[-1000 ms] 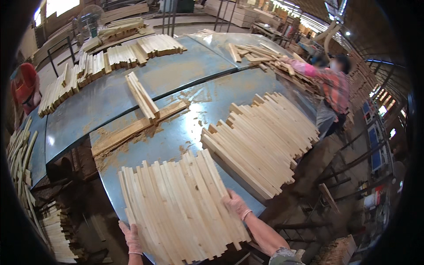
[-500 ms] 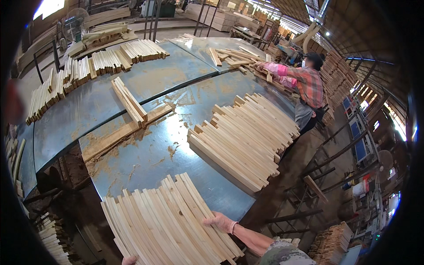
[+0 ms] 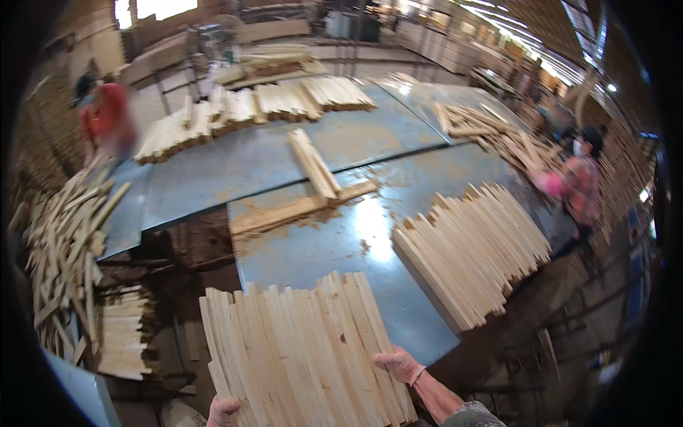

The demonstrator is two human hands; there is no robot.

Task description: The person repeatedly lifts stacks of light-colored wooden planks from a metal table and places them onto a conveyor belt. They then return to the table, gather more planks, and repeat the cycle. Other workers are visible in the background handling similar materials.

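Note:
A wide row of pale wooden strips (image 3: pixel 306 349) lies side by side in front of me, its far ends over the edge of the metal table. My right hand (image 3: pixel 402 365), in a pinkish work glove, grips the row's right side. At the lower left, my left hand (image 3: pixel 223 409), gloved alike, is closed against the left side; its lower part is cut off by the picture's edge. The row is squeezed between both hands. A second row of wooden strips (image 3: pixel 473 249) rests on the table to the right.
The metal table (image 3: pixel 306 252) carries sawdust, a flat board (image 3: pixel 277 216) and two crossing strips (image 3: pixel 313 165). More strips (image 3: pixel 256 105) line its far side. A loose heap (image 3: pixel 67 256) lies at left. One co-worker (image 3: pixel 110 121) stands far left, another (image 3: pixel 580 188) handles wood at right.
My view has swung left, bringing the left co-worker and the loose heap into sight. More of my left hand shows now. Both hands stay on the row of strips.

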